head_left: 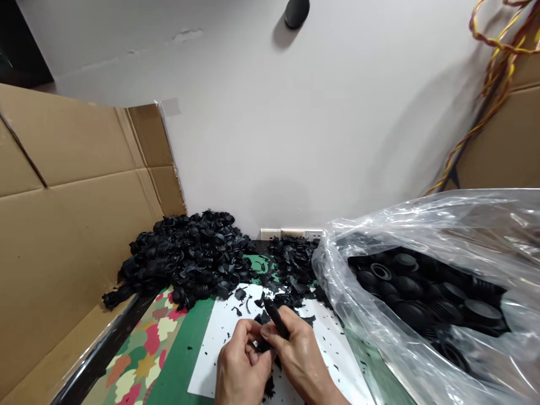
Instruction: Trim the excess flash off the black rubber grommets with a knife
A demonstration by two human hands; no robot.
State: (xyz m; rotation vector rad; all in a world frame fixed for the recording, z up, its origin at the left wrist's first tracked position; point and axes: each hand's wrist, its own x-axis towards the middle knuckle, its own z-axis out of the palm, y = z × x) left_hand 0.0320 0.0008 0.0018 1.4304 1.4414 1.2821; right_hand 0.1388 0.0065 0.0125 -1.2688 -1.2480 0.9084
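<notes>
My right hand (300, 351) is closed around a black pen-shaped tool (275, 316), whose upper end leans up and to the left. What its lower end touches is hidden by my fingers. My left hand (243, 360) pinches a small black rubber part (265, 345), mostly covered by fingertips and thumbs. Both hands meet over a white sheet (206, 363), strewn with black scraps and shavings. Behind them, a heap of black trimmings (293, 261) spreads from the sheet to the wall.
A large pile of black ribbed rubber parts (194, 253) lies at the left, beside a cardboard wall (84, 225). On the right, an open clear plastic bag (337, 270) holds several black round parts (409, 287). Sockets (291, 233) line the wall base; twisted yellow-brown wires (498, 101) hang upper right.
</notes>
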